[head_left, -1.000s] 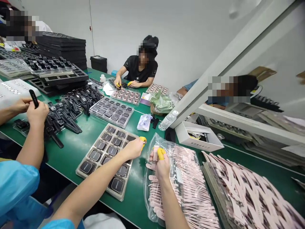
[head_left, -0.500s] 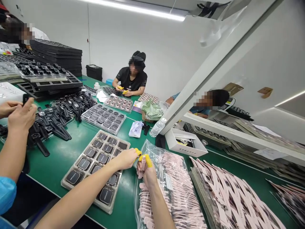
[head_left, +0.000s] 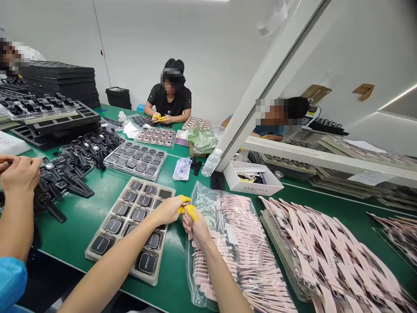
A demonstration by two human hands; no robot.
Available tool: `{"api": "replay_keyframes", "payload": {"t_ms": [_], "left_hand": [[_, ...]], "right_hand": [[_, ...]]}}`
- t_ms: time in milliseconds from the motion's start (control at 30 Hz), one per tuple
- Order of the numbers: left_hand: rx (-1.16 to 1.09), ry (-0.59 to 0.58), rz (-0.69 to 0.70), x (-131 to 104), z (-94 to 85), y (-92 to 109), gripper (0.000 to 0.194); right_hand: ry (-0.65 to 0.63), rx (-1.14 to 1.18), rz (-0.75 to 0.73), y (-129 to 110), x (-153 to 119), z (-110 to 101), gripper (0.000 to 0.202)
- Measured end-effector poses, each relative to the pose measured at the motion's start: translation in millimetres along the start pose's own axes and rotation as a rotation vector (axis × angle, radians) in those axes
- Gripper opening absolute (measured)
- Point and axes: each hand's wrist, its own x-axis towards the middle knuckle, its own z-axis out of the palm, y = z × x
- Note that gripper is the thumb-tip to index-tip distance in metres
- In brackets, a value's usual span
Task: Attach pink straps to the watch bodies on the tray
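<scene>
My left hand [head_left: 170, 210] and my right hand [head_left: 198, 226] meet above the table, both with yellow finger cots on the fingertips. Both are closed in a pinch. My right hand grips a pink watch strap, now mostly hidden by the fingers. What my left fingertips pinch is too small and covered to name. Under my left forearm lies a clear tray [head_left: 97, 232] of square watch cases [head_left: 114, 225], with one dark slot at its far right corner. A clear plastic bag [head_left: 203, 191] full of pink watch straps [head_left: 250, 243] lies beneath and beside my right hand.
To the right, pink-strapped watches [head_left: 312, 243] lie on stacked trays. A white box [head_left: 254, 184] and a water bottle [head_left: 211, 162] stand by the slanted post [head_left: 260, 87]. A co-worker's hands [head_left: 21, 174] are at left near black watches [head_left: 70, 174]. Another person [head_left: 169, 98] sits opposite.
The view has shifted slightly. My hands have come closer together, and the pink strap that showed in my right hand is now largely covered. The left co-worker's hands have moved.
</scene>
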Motion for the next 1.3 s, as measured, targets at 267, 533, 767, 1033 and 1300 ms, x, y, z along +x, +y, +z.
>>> {"api": "replay_keyframes", "payload": {"t_ms": [267,533,767,1033,1300], "left_hand": [[0.064,-0.041,0.147,1,-5.8,-4,0.056],[0.128,0.024,0.173,7,-5.5,-12,0.049],[0.118,0.029,0.133,8,-7.0,-13,0.05],[0.049,-0.016,0.089,8,-14.0,-8,0.045],[0.276,0.077,0.229,13,-6.9,-26,0.03]], "right_hand": [[-0.088,0.079,0.161,-11,3,-7,0.043],[-0.044,0.129,0.089,-11,13,-7,0.03],[-0.06,0.197,0.131,-16,15,-9,0.021],[-0.043,0.203,0.224,-25,19,-11,0.01],[-0.077,0.104,0.293,-20,26,-16,0.018]]}}
